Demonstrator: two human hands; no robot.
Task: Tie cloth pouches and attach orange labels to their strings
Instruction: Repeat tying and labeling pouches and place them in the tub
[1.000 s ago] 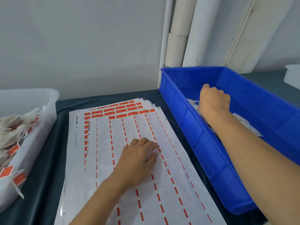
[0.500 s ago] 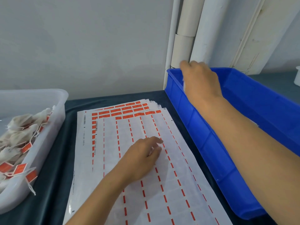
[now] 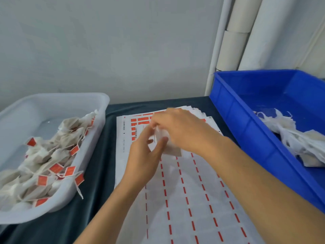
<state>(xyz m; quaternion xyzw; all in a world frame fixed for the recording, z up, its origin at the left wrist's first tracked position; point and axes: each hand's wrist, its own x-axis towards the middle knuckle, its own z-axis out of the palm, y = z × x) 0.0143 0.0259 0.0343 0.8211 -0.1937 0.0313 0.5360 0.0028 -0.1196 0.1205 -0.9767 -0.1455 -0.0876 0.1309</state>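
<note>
Blue plastic bin (image 3: pixel 235 120) at right holds untied pouches (image 3: pixel 297 138); white tub (image 3: pixel 58 103) at left holds labelled pouches (image 3: pixel 44 159). Between them, over the label sheets (image 3: pixel 190 199), both hands meet: right hand (image 3: pixel 182 131) and left hand (image 3: pixel 146 159) pinch one cloth pouch (image 3: pixel 167 145), fingers curled.

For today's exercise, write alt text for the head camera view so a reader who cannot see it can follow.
Two hands, left and right, hold a small cloth pouch over sheets of orange labels. A white tub at left holds labelled pouches; a blue bin at right holds unlabelled ones.
</note>
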